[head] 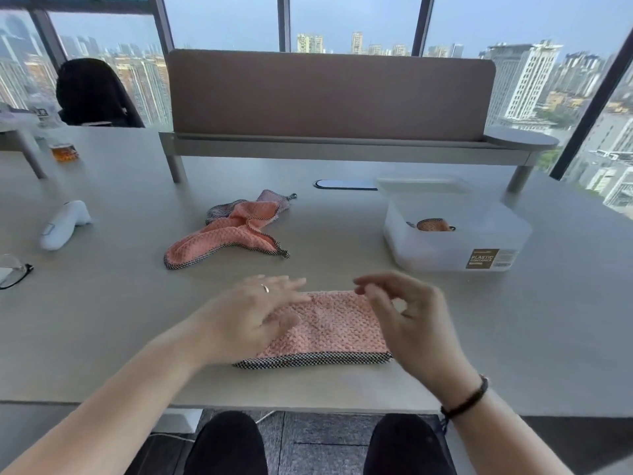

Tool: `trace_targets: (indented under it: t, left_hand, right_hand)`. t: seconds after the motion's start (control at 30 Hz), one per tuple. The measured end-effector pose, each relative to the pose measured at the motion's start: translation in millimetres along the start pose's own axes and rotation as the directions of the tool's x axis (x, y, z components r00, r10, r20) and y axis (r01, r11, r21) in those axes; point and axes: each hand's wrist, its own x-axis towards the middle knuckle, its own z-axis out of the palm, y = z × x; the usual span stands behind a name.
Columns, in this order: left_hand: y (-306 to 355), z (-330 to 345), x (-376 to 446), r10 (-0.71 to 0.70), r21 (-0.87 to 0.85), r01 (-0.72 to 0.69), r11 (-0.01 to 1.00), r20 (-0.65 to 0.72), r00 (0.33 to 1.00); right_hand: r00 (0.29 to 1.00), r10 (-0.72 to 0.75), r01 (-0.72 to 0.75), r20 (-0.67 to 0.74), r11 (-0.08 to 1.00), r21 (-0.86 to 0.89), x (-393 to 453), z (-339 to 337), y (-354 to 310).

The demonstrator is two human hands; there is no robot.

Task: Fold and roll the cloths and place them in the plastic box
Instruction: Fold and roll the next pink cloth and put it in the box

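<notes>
My left hand (253,313) lies spread, fingers straight and loose, across the left part of the folded cloth (329,327) in front of me; it seems to rest on the fabric, though the blur leaves me unsure whether the palm presses or only hovers. My right hand (404,313) is just above the cloth's right end, fingers loosely curled, thumb and forefinger near each other but pinching nothing that I can make out.

The cloth is a flat pink rectangle with its checked hem along the near edge, close to the edge of the table (513,354). So I judge the folding of this one done and the rolling not yet begun. Next I would take one short end between both hands, turn it over tightly and roll along the length, keeping the hem edges level so the roll does not cone.

A second cloth (233,234) lies crumpled farther back, left of centre, untouched. The plastic box (455,231) stands open to my right beyond the cloth, one rolled cloth (432,225) already inside, with room beside it.
</notes>
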Motion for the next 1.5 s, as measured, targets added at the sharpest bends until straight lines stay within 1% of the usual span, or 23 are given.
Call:
trace_targets:
  t: [0.07,0.1,0.13,0.17,0.27,0.43,0.6,0.73,0.8,0.87,0.9,0.93,0.97,1.0,1.03,1.07,1.1,1.13,1.2,1.23,1.33,1.4,1.5]
  left_hand:
    - [8,10,14,-0.01,0.104,-0.009,0.995,0.179,0.984]
    - [9,15,17,-0.008,0.127,-0.021,0.992,0.221,0.975]
    - [9,19,18,-0.01,0.139,-0.024,0.99,0.242,0.97]
    - [6,22,18,-0.019,0.15,-0.018,0.988,0.247,0.969]
    - [-5,25,15,-0.068,0.201,0.024,0.979,0.214,0.974]
    - [-9,21,10,-0.114,0.209,0.071,0.975,0.201,0.973]
    - [-23,15,3,-0.15,0.215,0.105,0.971,0.205,0.967]
    - [-36,13,-3,-0.156,0.125,0.136,0.983,0.171,0.973]
    - [-41,14,-6,-0.144,0.013,0.143,0.99,0.076,0.987]
    - [-43,14,-9,-0.155,-0.145,0.145,0.979,-0.058,0.986]
    - [-43,13,-10,-0.162,-0.229,0.131,0.965,-0.121,0.979]
    - [-43,12,-12,-0.161,-0.289,0.104,0.952,-0.182,0.97]
    - [-42,12,-13,-0.159,-0.32,0.079,0.944,-0.232,0.96]
    - [-42,12,-15,-0.16,-0.334,0.066,0.94,-0.262,0.952]
    - [-41,11,-17,-0.161,-0.346,0.06,0.936,-0.272,0.949]
    - [-40,11,-19,-0.161,-0.36,0.056,0.931,-0.269,0.95]
    - [-38,11,-21,-0.162,-0.378,0.055,0.924,-0.257,0.953]
    - [-37,12,-22,-0.166,-0.396,0.06,0.916,-0.241,0.956]
    - [-31,13,-22,-0.158,-0.418,0.061,0.906,-0.2,0.967]
    - [-28,14,-22,-0.147,-0.43,0.055,0.901,-0.184,0.972]
    - [-20,14,-23,-0.114,-0.486,0.036,0.873,-0.133,0.984]
    - [-15,11,-25,-0.08,-0.489,0.034,0.871,-0.073,0.994]
    - [-7,8,-24,-0.022,-0.472,0.019,0.881,0.0,1.0]
  right_hand:
    - [0.969,-0.087,0.149,0.231,0.953,-0.265,-5,35,-14]
    - [0.941,-0.071,0.196,0.332,0.912,-0.361,-8,51,-15]
    - [0.919,-0.018,0.201,0.393,0.88,-0.43,-10,65,-13]
    - [0.905,0.046,0.183,0.422,0.854,-0.487,-11,75,-8]
    - [0.888,0.21,0.08,0.408,0.804,-0.589,-8,78,9]
    - [0.856,0.324,0.054,0.403,0.72,-0.692,2,51,30]
    - [0.848,0.346,0.047,0.402,0.706,-0.707,6,39,39]
    - [0.842,0.307,0.102,0.444,0.718,-0.689,14,38,44]
    - [0.817,0.268,0.171,0.511,0.733,-0.659,27,35,51]
    - [0.785,0.223,0.237,0.578,0.754,-0.613,46,28,56]
    - [0.785,0.171,0.288,0.595,0.75,-0.595,54,24,57]
    - [0.806,0.092,0.349,0.585,0.724,-0.595,60,20,57]
    - [0.845,-0.016,0.4,0.535,0.683,-0.612,62,18,55]
    - [0.894,-0.135,0.404,0.427,0.654,-0.64,60,18,51]
    - [0.933,-0.224,0.357,0.281,0.664,-0.657,53,18,45]
    - [0.956,-0.258,0.285,0.14,0.707,-0.647,43,21,37]
    - [0.974,-0.218,0.206,0.057,0.759,-0.618,32,23,30]
    - [0.991,-0.128,0.131,0.047,0.793,-0.595,21,27,25]
    - [0.984,0.058,0.065,0.171,0.77,-0.635,1,34,24]
    - [0.971,0.093,0.078,0.219,0.745,-0.662,-5,35,26]
    - [0.939,0.141,0.091,0.312,0.775,-0.625,2,33,33]
    - [0.883,0.169,0.119,0.438,0.822,-0.558,18,31,44]
    - [0.793,0.172,0.183,0.585,0.848,-0.497,47,27,59]
